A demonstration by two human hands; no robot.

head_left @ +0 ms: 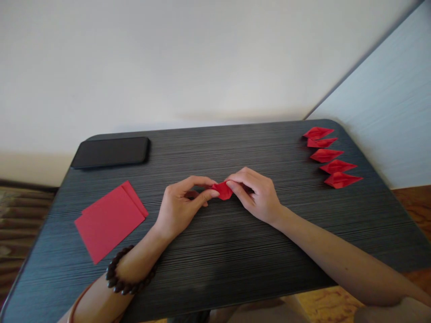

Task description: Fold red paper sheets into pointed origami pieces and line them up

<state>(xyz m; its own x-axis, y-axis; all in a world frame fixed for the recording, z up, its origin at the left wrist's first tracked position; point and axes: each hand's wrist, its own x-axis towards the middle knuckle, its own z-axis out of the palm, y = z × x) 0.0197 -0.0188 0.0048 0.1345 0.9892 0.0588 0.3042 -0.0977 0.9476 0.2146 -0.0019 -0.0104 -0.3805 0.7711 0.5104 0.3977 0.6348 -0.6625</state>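
Note:
A small folded red paper (224, 191) is held just above the middle of the dark table. My left hand (183, 202) pinches its left end between thumb and forefinger. The right end sits in the pinch of my right hand (254, 193). Fingertips cover both ends, so only the paper's middle shows. At the right side of the table, several finished-looking red folded paper boats (326, 155) stand in a column, apart from my hands. Flat red paper sheets (111, 220) lie stacked and slightly fanned to the left of my left hand.
A black phone (111, 152) lies at the table's back left. The dark wood-grain table (222, 251) has rounded corners and its far edge is by a pale wall (202, 63). A light panel (387, 107) rises on the right. Brown pleated fabric (23, 233) hangs at the left.

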